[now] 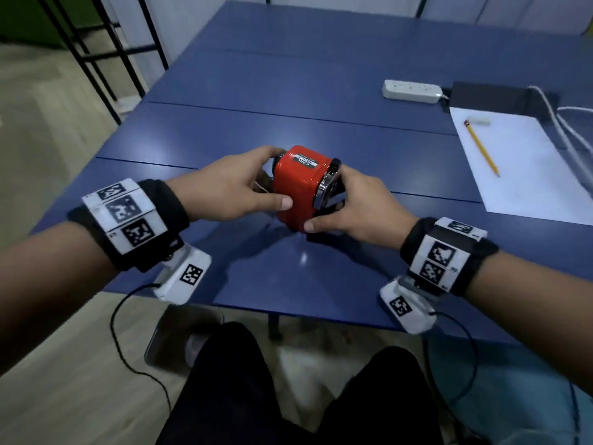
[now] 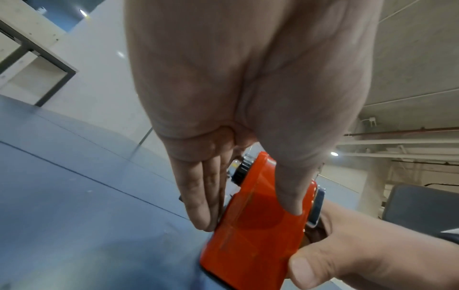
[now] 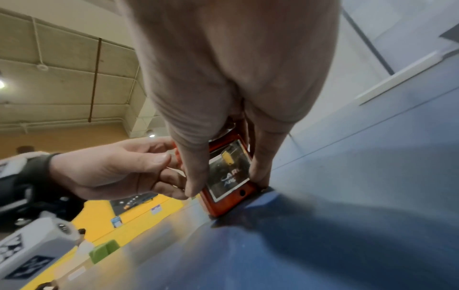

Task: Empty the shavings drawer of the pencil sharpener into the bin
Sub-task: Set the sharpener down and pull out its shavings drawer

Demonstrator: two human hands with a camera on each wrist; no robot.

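While both hands clamp the boxy red metal pencil sharpener mid-frame, brace first.
Left hand grips the body; right hand grasps the drawer end (bin unseen): pull level.

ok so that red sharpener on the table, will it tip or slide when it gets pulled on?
The pencil sharpener looks rigid, probably metal, so likely heavy for its size. It stands taller than wide, so a high pull may tip it. Its glossy shell could slip, though the left hand and right hand brace both ends.
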